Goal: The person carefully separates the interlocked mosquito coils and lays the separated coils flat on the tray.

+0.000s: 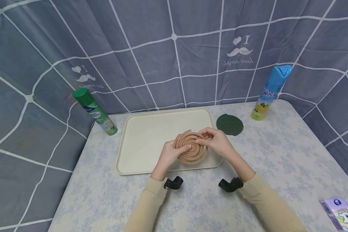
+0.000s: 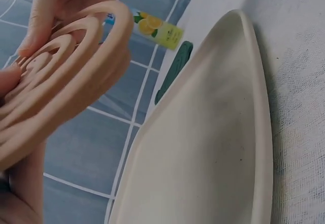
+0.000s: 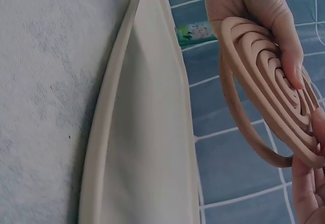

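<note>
A brown mosquito coil [image 1: 192,157] is held up over the right part of the cream tray [image 1: 145,138]. My left hand [image 1: 169,155] grips its left side, thumb pressed on the face near the centre. On the upper right, my right hand [image 1: 217,141] pinches the coil between thumb and fingers. The right wrist view shows an outer loop [image 3: 236,104] of the coil standing apart from the flatter spiral. In the left wrist view the rings [image 2: 61,94] are spread, with gaps between them. The palms and some fingertips are hidden behind the coil.
A dark green coil [image 1: 229,124] lies just right of the tray. A green spray can [image 1: 95,111] stands at the left, a blue and yellow one [image 1: 270,93] at the back right. A purple packet [image 1: 340,214] lies front right. A grey-blue curtain [image 1: 150,54] hangs behind the table.
</note>
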`<move>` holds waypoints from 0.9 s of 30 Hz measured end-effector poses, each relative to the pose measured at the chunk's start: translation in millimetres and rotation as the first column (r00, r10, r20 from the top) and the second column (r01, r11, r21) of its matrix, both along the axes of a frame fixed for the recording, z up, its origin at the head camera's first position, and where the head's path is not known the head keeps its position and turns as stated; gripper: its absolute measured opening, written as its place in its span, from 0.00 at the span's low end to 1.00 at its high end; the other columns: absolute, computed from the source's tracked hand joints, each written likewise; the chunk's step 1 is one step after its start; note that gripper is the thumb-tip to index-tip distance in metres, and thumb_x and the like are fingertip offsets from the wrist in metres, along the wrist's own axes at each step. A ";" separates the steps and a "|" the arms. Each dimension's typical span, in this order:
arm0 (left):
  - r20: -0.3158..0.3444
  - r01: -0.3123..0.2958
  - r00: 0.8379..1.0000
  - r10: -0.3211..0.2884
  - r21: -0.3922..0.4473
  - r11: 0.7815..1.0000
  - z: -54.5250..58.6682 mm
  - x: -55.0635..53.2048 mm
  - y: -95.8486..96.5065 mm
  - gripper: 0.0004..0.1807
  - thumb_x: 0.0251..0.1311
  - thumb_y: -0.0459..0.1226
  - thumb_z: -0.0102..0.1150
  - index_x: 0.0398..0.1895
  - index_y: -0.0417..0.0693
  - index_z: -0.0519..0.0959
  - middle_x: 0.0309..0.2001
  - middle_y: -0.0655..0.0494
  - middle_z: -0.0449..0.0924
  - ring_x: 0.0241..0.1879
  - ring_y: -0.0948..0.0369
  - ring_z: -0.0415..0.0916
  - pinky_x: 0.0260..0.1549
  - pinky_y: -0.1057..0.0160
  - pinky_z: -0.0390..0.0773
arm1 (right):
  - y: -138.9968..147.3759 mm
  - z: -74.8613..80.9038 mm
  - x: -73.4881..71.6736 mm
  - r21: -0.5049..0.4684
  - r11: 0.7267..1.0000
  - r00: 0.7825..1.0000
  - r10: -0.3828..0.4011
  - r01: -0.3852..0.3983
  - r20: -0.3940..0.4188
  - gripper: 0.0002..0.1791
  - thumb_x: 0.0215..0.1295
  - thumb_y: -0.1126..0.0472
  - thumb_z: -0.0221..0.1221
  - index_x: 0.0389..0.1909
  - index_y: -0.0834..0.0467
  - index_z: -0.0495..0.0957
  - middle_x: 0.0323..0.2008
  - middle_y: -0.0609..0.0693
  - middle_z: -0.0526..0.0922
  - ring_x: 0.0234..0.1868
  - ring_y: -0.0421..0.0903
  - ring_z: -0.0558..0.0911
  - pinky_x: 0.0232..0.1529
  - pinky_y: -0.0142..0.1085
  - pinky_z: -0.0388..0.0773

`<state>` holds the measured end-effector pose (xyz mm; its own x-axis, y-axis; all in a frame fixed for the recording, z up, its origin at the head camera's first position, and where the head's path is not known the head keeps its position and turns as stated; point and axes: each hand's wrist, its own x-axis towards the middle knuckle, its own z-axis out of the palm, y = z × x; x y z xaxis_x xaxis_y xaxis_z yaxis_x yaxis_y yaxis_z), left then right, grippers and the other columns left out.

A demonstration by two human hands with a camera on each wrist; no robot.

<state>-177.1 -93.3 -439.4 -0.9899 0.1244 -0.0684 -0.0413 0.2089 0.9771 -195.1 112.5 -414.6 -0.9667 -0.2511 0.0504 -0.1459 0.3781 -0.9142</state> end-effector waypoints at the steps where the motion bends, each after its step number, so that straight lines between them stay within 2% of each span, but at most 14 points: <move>1: 0.000 0.005 1.000 -0.005 0.006 1.000 -0.5 -0.1 -0.6 0.16 0.57 0.42 0.70 0.45 0.43 0.86 0.39 0.46 0.88 0.38 0.62 0.85 0.42 0.65 0.83 | -0.2 -0.2 0.0 -0.004 1.000 1.000 -0.006 0.006 0.008 0.17 0.58 0.56 0.71 0.44 0.61 0.83 0.32 0.52 0.84 0.28 0.38 0.77 0.26 0.28 0.74; 4: 0.017 -0.005 1.000 0.004 0.050 0.999 -2.5 0.7 -1.4 0.17 0.60 0.43 0.67 0.48 0.42 0.85 0.41 0.47 0.88 0.40 0.62 0.84 0.46 0.65 0.82 | -1.4 -1.8 0.6 -0.045 0.998 0.999 -0.036 0.037 0.038 0.16 0.58 0.58 0.70 0.44 0.63 0.83 0.32 0.52 0.86 0.28 0.37 0.79 0.29 0.28 0.75; 8: 0.042 -0.050 0.998 0.045 0.109 0.993 -5.9 4.4 -0.6 0.19 0.65 0.45 0.62 0.51 0.40 0.83 0.44 0.47 0.87 0.46 0.62 0.82 0.51 0.64 0.78 | -4.4 -5.5 2.6 -0.150 0.984 0.993 -0.080 0.093 0.090 0.17 0.59 0.61 0.70 0.46 0.66 0.81 0.33 0.48 0.86 0.31 0.34 0.83 0.36 0.26 0.80; 12: 0.015 -0.080 0.997 0.079 0.111 0.991 -8.0 6.0 0.8 0.19 0.67 0.45 0.60 0.50 0.39 0.83 0.45 0.45 0.87 0.48 0.62 0.81 0.54 0.62 0.77 | -6.7 -9.4 5.1 -0.214 0.969 0.987 -0.101 0.126 0.121 0.18 0.60 0.61 0.69 0.47 0.67 0.79 0.32 0.44 0.84 0.32 0.32 0.83 0.38 0.25 0.81; 17: -0.059 -0.080 0.995 0.083 0.057 0.995 -5.2 5.5 0.2 0.16 0.67 0.42 0.60 0.47 0.38 0.84 0.40 0.42 0.87 0.42 0.65 0.81 0.49 0.64 0.79 | -6.8 -11.3 6.2 -0.173 0.978 0.991 -0.106 0.118 0.077 0.16 0.59 0.61 0.69 0.45 0.64 0.81 0.34 0.48 0.85 0.33 0.34 0.83 0.36 0.26 0.80; 20: -0.078 -0.069 0.994 0.071 0.029 0.997 -3.2 5.2 -0.1 0.16 0.68 0.42 0.59 0.47 0.37 0.84 0.40 0.41 0.87 0.39 0.66 0.81 0.44 0.66 0.79 | -7.9 -9.7 6.2 -0.129 0.986 0.994 -0.100 0.103 0.032 0.16 0.58 0.58 0.70 0.45 0.61 0.82 0.34 0.49 0.86 0.32 0.36 0.82 0.33 0.28 0.78; 27: -0.092 -0.028 0.995 0.027 -0.008 1.000 -4.0 4.1 0.3 0.18 0.72 0.43 0.54 0.51 0.38 0.83 0.43 0.41 0.87 0.48 0.53 0.83 0.47 0.63 0.82 | -13.4 -7.9 6.0 -0.145 0.986 0.997 -0.078 0.078 0.011 0.17 0.59 0.60 0.70 0.47 0.62 0.81 0.36 0.54 0.84 0.26 0.38 0.76 0.20 0.31 0.77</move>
<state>-173.0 -93.0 -443.5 -0.9951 0.0964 0.0218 0.0425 0.2182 0.9750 -189.1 99.2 -422.6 -0.9834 -0.1652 0.0757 -0.1161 0.2513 -0.9609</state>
